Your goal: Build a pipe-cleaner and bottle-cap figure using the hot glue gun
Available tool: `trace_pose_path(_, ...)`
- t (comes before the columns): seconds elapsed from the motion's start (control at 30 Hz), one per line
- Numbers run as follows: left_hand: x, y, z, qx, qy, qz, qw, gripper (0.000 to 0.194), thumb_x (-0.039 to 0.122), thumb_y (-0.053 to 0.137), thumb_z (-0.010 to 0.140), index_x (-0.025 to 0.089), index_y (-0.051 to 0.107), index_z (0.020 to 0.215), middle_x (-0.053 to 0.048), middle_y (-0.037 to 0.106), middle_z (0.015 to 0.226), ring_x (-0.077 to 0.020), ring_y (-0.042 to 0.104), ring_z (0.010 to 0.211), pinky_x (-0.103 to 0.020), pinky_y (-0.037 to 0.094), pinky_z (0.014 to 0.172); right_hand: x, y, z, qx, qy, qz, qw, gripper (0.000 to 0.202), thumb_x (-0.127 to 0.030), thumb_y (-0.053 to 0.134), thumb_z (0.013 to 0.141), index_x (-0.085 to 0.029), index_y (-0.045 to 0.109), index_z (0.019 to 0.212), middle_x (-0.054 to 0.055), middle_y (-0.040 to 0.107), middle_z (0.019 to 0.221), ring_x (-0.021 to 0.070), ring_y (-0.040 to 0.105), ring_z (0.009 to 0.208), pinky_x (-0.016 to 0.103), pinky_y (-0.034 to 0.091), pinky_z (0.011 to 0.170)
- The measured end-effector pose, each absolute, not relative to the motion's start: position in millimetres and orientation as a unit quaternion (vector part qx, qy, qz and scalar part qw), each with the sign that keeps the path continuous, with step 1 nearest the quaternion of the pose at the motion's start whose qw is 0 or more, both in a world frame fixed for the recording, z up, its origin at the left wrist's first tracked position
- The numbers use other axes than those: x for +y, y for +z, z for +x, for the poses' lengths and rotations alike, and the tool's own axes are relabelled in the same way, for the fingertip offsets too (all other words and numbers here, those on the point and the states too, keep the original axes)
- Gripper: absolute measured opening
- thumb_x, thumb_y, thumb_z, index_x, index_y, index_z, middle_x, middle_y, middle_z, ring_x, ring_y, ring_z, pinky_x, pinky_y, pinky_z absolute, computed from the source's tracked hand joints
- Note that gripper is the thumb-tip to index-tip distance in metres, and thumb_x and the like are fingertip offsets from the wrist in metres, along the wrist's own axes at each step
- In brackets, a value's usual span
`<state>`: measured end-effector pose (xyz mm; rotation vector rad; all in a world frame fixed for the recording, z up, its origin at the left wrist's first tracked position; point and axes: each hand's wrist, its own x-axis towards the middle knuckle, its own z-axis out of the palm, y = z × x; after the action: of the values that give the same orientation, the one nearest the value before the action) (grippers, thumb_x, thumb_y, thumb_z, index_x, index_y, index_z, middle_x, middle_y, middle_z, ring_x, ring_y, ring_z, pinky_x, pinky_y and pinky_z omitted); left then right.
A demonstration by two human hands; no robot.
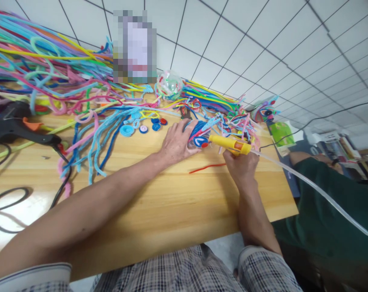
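My left hand is closed around a rounded craft piece wrapped in blue and pink pipe cleaners, with a blue, white and red coil on its near side. In my right hand is a yellow hot glue gun, its nozzle pointing left at the craft piece, touching or very close to it. A long clear glue stick sticks out of the gun's back and curves down to the right. Beneath my hands, a red pipe cleaner lies on the wooden table.
Heaps of coloured pipe cleaners cover the back left. A black glue gun with its cable lies at the left. Small coiled discs and a clear ball are behind my left hand. A person in green sits at the right.
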<state>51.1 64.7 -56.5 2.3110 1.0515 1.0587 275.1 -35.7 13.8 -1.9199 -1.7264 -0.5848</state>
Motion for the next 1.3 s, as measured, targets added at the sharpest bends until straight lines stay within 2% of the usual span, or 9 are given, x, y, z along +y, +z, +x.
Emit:
trace_pose_path(0.23, 64.8, -57.1, 51.2, 0.372, 0.381, 0.825, 0.188, 0.103, 0.051, 0.092, 0.076, 0.021, 0.042, 0.161, -0.022, 0.051, 0.158, -0.0425, 0.053, 0.143, -0.06, 0.043, 0.121, -36.7, 11.7, 276.1, -0.62, -0.212, -0.721, 0.226, 0.031, -0.03, 0.056, 0.073, -0.021, 0.077, 0.094, 0.005, 0.067, 0.064, 0.0285, 0.066, 0.064, 0.042, 0.057, 0.068)
trace_pose_path(1.1, 64.6, -56.3, 51.6, 0.376, 0.371, 0.827, 0.191, 0.103, 0.052, 0.091, 0.077, 0.02, 0.041, 0.162, -0.022, 0.051, 0.158, -0.0424, 0.053, 0.142, -0.06, 0.043, 0.121, -36.3, 13.5, 275.6, -0.622, -0.205, -0.717, 0.24, 0.029, -0.033, 0.054, 0.072, -0.019, 0.075, 0.086, 0.005, 0.066, 0.058, 0.0262, 0.064, 0.057, 0.039, 0.053, 0.063)
trace_pose_path(1.3, 64.9, -57.5, 51.6, 0.377, 0.373, 0.827, 0.187, 0.103, 0.052, 0.091, 0.077, 0.02, 0.042, 0.161, -0.022, 0.051, 0.157, -0.0417, 0.053, 0.141, -0.059, 0.043, 0.12, -36.5, 14.5, 275.9, -0.618, -0.201, -0.725, 0.227, 0.026, -0.033, 0.054, 0.072, -0.02, 0.074, 0.084, 0.004, 0.064, 0.06, 0.0264, 0.064, 0.061, 0.039, 0.054, 0.066)
